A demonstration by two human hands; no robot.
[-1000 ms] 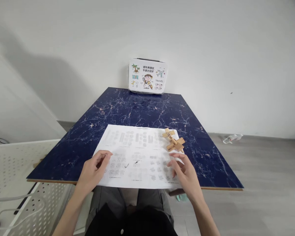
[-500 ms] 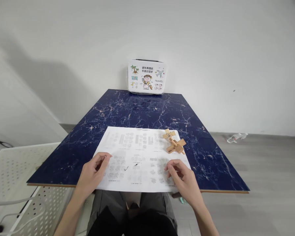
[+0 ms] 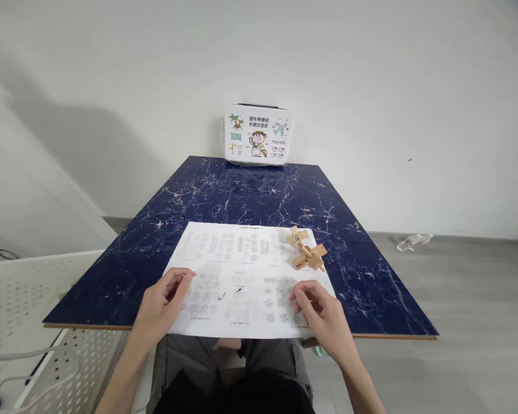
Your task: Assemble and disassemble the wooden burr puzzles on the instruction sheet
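A white printed sheet (image 3: 242,316) lies at the table's near edge, with small diagrams on it. My left hand (image 3: 164,299) rests on its left border, fingers loosely curved and holding nothing. On the sheet's lower right lies my right hand (image 3: 322,307), relaxed and open, also with nothing in it. Wooden interlocking puzzle pieces (image 3: 314,257) are joined crosswise on the upper right of the paper, beyond my right hand. Touching or just behind them is a smaller wooden cross-shaped piece (image 3: 296,234) bearing a dark letter.
The table (image 3: 250,195) has a dark blue marbled top. At its far edge a white cartoon-printed case (image 3: 258,135) leans against the wall. A white perforated rack (image 3: 26,287) with cables stands at the left. Clear plastic (image 3: 414,241) lies on the floor at right.
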